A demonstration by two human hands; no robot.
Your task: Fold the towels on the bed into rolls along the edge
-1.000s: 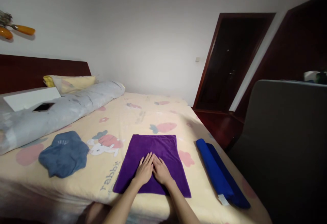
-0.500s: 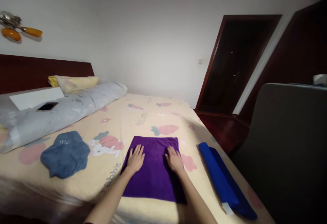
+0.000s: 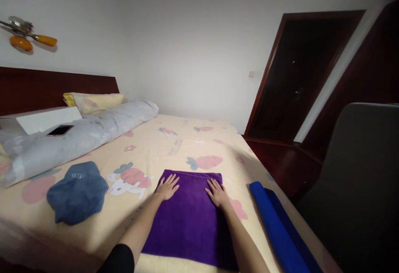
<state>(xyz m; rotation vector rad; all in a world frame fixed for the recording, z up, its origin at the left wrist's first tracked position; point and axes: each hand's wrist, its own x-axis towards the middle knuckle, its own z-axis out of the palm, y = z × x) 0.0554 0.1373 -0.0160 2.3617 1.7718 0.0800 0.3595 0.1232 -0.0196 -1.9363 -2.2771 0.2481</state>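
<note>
A purple cloth (image 3: 190, 219) lies spread flat on the bed in front of me, its far edge slightly rumpled. My left hand (image 3: 167, 187) rests palm down near its far left corner, fingers stretched and spread. Near the far right corner my right hand (image 3: 217, 193) also lies flat on the cloth, fingers apart. Neither hand grips anything. Left of the cloth is a crumpled blue-grey plush cloth item (image 3: 77, 193). To the right lies a rolled or folded bright blue cloth (image 3: 274, 227), cut off by the bottom of the view.
The bed (image 3: 174, 148) has a cream sheet with rabbit and carrot prints. A long grey bolster-like roll (image 3: 102, 125) crosses its head end, with a phone (image 3: 60, 130) and a white box (image 3: 48, 119) on it. A dark chair back (image 3: 358, 173) stands at the right.
Both hands have slid a little away from me, toward the cloth's far edge. The view has shifted slightly, so the bright blue cloth's near end is now out of frame.
</note>
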